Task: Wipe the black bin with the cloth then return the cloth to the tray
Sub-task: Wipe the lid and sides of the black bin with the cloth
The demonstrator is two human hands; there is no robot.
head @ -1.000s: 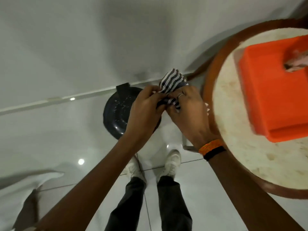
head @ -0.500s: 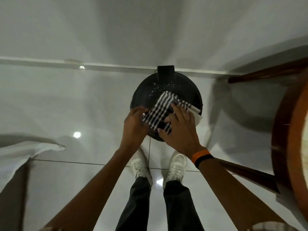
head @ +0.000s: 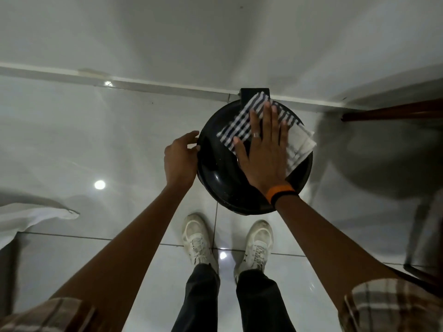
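Note:
The round black bin (head: 215, 173) stands on the white tiled floor against the wall, its glossy lid facing up. A black-and-white striped cloth (head: 237, 125) lies spread on the far half of the lid. My right hand (head: 263, 149) lies flat on the cloth with fingers spread, pressing it to the lid. My left hand (head: 179, 159) grips the bin's left rim, thumb and fingers curled on the edge. The tray is out of view.
A dark wooden table leg (head: 393, 113) runs along the upper right, and the table's edge (head: 426, 279) shows at lower right. White fabric (head: 28, 219) hangs at the left edge. My two white shoes (head: 199, 240) stand just in front of the bin.
Both hands held the bunched cloth near the table. The view has swung down to the bin. The cloth now lies spread on the lid under my right palm, and my left hand has moved to the rim.

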